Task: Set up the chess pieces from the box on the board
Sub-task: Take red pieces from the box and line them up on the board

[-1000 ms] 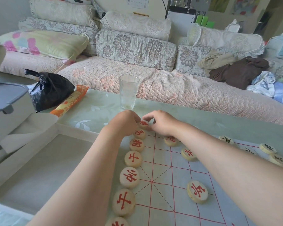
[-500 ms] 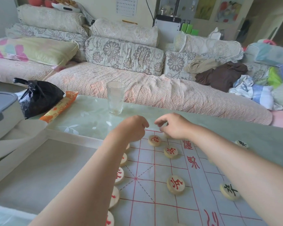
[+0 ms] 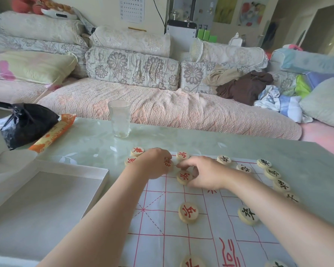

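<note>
The chess board (image 3: 162,220) is a white cloth with red lines on the table. My left hand (image 3: 152,166) is curled at the board's far left corner, with its fingertips closed on a red-lettered piece (image 3: 167,163). My right hand (image 3: 204,174) is beside it, thumb and fingers pinching another red piece (image 3: 183,177) that lies on the board. More red pieces (image 3: 188,212) stand around, two of them (image 3: 137,151) just past the left hand. Black-lettered pieces (image 3: 272,173) line the right side. The white box (image 3: 71,164) lies open and empty at the left.
A drinking glass (image 3: 120,118) stands on the green table behind the board. A black plastic bag (image 3: 25,122) and an orange snack packet (image 3: 52,134) lie at the far left. A sofa (image 3: 162,110) with cushions and clothes runs behind the table.
Both hands have come nearer and rightward from the board's far left column. The right hand's fingers are now around a red piece one line in; the view has swung right, showing the black pieces.
</note>
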{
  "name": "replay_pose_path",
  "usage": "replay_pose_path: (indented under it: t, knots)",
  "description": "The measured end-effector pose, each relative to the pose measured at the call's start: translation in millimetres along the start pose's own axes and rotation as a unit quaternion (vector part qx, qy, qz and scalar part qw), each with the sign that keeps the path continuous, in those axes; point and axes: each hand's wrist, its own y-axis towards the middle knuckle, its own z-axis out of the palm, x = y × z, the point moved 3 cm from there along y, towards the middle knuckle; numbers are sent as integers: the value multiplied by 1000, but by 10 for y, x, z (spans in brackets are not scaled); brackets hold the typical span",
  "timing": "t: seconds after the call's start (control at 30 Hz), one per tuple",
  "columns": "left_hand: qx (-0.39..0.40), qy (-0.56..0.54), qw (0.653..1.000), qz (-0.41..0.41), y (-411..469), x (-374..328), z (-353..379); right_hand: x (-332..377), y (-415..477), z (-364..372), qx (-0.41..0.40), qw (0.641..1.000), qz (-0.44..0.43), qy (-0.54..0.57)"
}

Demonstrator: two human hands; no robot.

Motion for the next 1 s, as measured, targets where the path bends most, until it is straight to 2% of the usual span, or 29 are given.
replay_pose_path:
  t: [0.17,0.27,0.37,0.5,0.6,0.67,0.83,1.0]
  knots:
    - [15,-26,1000,8,1,-6,-10,-31,-29,46,-23,1000,17,12]
    - [-22,15,999,37,-1,-62,-64,-107,-40,45,-34,998,26,47]
    - [-60,60,996,32,-10,-99,-127,-152,-62,62,-41,997,28,55]
    - [-49,31,998,28,-4,-104,-88,-116,-85,55,-37,995,35,80]
    - [-33,10,999,-2,22,-43,-21,-130,59,-84,-116,983,85,110]
    - [-17,5,1000,-15,31,-11,15,-149,197,-145,-150,978,127,66]
    - [31,-15,999,-19,89,16,4,-74,471,-105,-138,978,158,5]
    - [41,-47,998,-15,118,48,-3,-105,680,-73,-83,991,106,-2]
